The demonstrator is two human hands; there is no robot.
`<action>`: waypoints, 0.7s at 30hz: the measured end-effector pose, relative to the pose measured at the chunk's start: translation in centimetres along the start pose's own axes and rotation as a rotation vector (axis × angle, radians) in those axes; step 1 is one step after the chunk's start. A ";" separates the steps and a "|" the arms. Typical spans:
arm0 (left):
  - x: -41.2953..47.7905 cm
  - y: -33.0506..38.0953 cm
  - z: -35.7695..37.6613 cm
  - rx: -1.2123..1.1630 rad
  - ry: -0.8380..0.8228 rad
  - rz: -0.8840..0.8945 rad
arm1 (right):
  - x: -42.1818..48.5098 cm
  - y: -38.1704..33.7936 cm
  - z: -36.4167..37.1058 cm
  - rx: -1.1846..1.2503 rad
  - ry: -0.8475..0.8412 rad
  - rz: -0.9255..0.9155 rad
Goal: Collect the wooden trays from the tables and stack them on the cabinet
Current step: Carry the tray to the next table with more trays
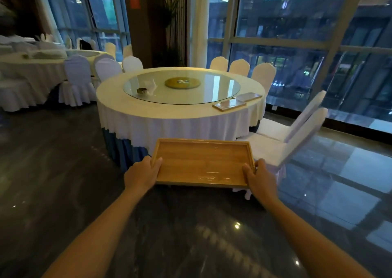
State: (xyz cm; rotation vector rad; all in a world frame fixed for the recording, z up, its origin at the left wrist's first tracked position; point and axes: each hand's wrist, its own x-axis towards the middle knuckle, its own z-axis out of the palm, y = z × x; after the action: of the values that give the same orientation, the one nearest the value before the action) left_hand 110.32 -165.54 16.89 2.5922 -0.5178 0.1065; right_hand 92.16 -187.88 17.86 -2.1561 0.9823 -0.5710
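Note:
I hold a light wooden tray [201, 161] level in front of me, above the dark floor. My left hand [142, 174] grips its left edge and my right hand [259, 176] grips its right edge. The tray has a low rim and nothing in it. Ahead stands a round table [180, 116] with a white cloth. Two more flat trays lie on its right side, the nearer tray [229, 104] beside the farther tray [249, 96]. No cabinet is in view.
A glass turntable [220, 86] tops the table, with a small metal bowl [142, 90] and a folded napkin [151, 86] on it. White-covered chairs [297, 137] stand to the right and behind the table. Another laid table [27, 69] is at far left. Tall windows [297, 33] run along the back.

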 end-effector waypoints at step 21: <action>52.2 21.1 24.6 -0.021 -0.128 0.035 | 57.7 5.1 8.2 -0.100 0.071 0.123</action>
State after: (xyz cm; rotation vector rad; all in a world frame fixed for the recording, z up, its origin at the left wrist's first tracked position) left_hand 150.14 -212.24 13.58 2.5816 -0.6071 -0.0530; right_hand 130.48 -231.98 14.62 -2.1572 1.1957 -0.5528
